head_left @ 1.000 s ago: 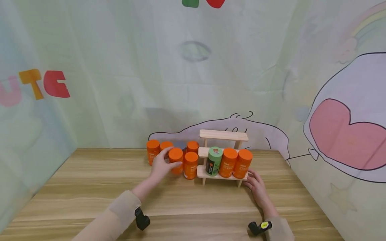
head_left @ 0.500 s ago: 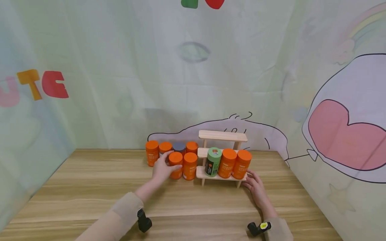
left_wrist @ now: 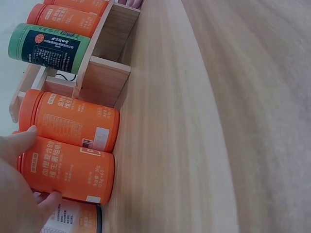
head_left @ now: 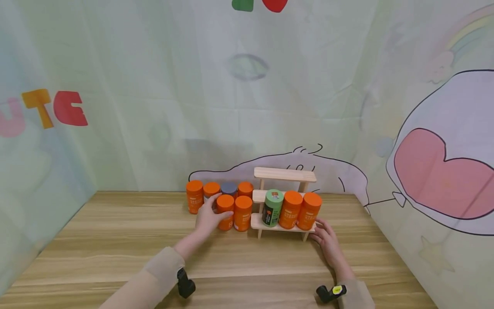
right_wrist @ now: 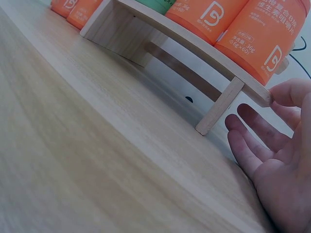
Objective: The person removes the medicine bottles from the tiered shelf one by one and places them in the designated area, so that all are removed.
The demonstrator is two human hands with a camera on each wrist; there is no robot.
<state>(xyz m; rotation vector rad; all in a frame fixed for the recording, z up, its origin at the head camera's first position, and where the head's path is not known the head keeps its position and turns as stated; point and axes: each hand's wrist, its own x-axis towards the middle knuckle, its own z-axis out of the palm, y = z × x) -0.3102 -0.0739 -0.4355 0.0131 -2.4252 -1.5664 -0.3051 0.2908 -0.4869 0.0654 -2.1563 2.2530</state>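
Observation:
My left hand (head_left: 206, 219) holds an orange vitamin bottle (head_left: 225, 218), with thumb and fingers on opposite sides near its lid. That bottle stands upright on the wooden table, close beside another orange vitamin bottle (head_left: 243, 214). To their right is a stepped wooden rack (head_left: 284, 174). Its lowest shelf bears a green bottle (head_left: 272, 209) and two orange bottles (head_left: 291, 210). At the rack's right end is my right hand (head_left: 328, 239). In the right wrist view, one finger touches the end of the lowest shelf (right_wrist: 260, 92), while the other fingers (right_wrist: 245, 145) are loosely bent below it.
Behind the held bottle is a row with orange bottles (head_left: 194, 196) and a blue-lidded bottle (head_left: 229, 189). A printed cloth (head_left: 154, 128) hangs along the table's back edge. The wood-grain table (head_left: 247, 266) extends in front of the rack.
My left hand has lowered the orange bottle slightly toward me, down beside its neighbour. The blue lid behind it now shows more. My right hand has stayed at the rack.

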